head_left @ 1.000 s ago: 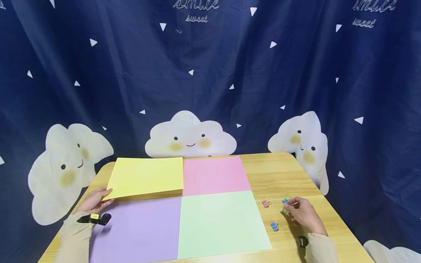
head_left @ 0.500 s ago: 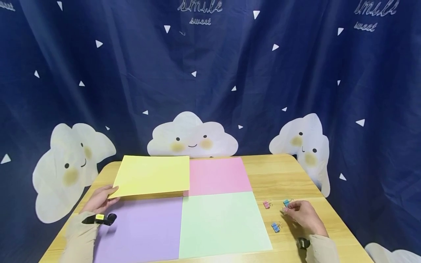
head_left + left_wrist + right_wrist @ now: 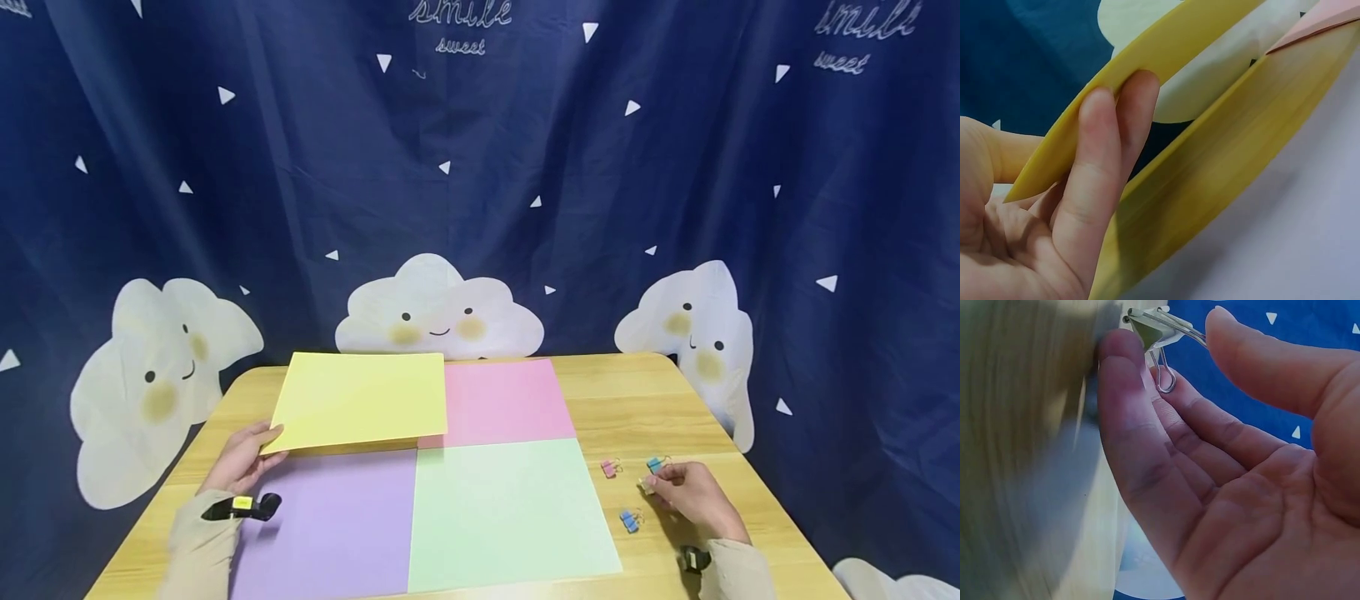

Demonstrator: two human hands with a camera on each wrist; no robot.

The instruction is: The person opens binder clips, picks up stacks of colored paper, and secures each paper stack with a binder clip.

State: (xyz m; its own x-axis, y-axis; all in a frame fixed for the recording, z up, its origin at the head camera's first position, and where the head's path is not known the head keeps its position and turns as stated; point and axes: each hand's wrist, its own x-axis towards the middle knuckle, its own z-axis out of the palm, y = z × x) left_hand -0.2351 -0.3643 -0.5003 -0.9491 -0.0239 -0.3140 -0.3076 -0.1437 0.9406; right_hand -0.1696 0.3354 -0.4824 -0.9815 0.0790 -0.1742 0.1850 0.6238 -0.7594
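Observation:
My left hand pinches the near left corner of a yellow sheet of paper, thumb on top and fingers beneath. In the left wrist view the sheet is raised off the wooden table and bends slightly. Its right edge overlaps a pink sheet in the head view. On the right, my right hand holds a pale yellow binder clip at its fingertips. The right wrist view shows this clip with its wire handles between thumb and fingers. Close by lie a teal clip, a blue clip and a pink clip.
A purple sheet lies front left on the table, with a green sheet to its right. Behind the table's far edge hangs a dark blue curtain with printed clouds.
My left hand has carried the yellow sheet to the right, so it now overlaps the pink sheet. The right hand keeps the pale yellow clip in nearly the same place.

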